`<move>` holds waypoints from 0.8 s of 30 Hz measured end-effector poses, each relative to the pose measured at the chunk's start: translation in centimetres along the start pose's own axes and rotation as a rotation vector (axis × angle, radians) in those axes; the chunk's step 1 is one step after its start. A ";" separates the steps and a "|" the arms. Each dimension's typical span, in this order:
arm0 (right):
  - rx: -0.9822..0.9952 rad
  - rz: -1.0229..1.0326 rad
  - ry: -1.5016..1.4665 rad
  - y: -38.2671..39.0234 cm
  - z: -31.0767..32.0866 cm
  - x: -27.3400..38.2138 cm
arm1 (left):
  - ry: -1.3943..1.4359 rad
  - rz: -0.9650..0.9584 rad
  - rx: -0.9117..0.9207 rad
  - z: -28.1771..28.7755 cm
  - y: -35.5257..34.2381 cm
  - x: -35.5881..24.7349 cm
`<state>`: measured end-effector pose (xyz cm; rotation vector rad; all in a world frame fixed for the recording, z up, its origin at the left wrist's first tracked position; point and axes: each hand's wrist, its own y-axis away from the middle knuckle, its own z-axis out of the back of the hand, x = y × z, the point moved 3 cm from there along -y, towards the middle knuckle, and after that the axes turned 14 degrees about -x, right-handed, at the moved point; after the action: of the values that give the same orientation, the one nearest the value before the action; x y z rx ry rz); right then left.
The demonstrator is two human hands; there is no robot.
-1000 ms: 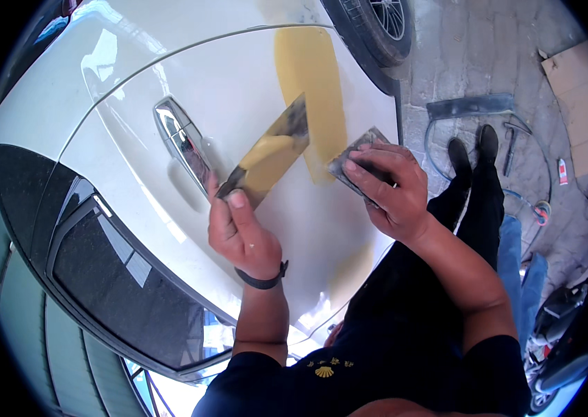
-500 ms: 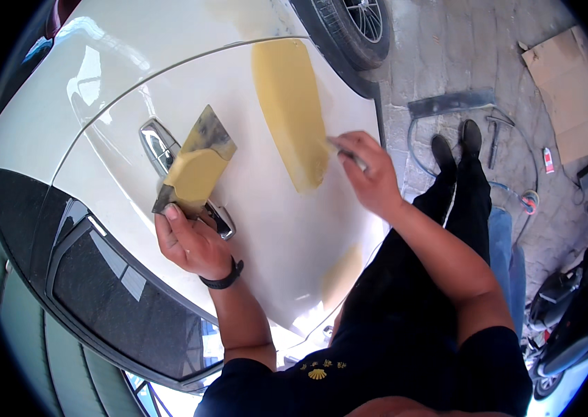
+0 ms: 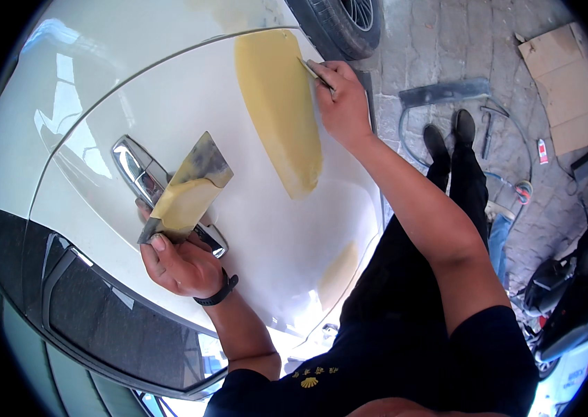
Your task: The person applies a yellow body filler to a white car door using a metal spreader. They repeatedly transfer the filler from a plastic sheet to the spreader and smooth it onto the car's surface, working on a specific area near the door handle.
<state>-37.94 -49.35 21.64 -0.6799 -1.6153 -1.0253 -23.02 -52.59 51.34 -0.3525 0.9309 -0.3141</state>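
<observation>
The left hand (image 3: 181, 270) pinches a flat plate (image 3: 208, 161) by its lower corner, holding its yellow paste (image 3: 184, 200) over the chrome handle (image 3: 133, 161) of the white car door (image 3: 259, 236), while the right hand (image 3: 345, 105) has its fingers closed on a scraper (image 3: 317, 74) at the right edge of the long yellow patch (image 3: 274, 115), near the wheel (image 3: 341, 31).

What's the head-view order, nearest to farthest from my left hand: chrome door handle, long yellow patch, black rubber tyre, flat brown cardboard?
From your left hand:
1. Chrome door handle, just above, partly covered.
2. Long yellow patch, up and right.
3. Black rubber tyre, at the top edge.
4. Flat brown cardboard, far right.
</observation>
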 end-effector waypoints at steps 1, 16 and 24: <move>0.012 -0.006 0.005 0.6 -0.1 -0.2 | 0.000 -0.006 -0.030 -0.1 0.0 0.1; 0.360 -0.045 -0.031 18.4 6.5 -5.5 | -0.064 -0.027 -0.054 0.8 -0.1 0.5; 0.024 0.060 -0.003 4.7 4.9 -5.3 | 0.017 -0.044 -0.048 0.4 -0.1 0.4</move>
<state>-34.83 -42.45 17.51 -0.7102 -1.5977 -0.9607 -22.47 -52.82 51.34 -0.4153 0.9495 -0.3354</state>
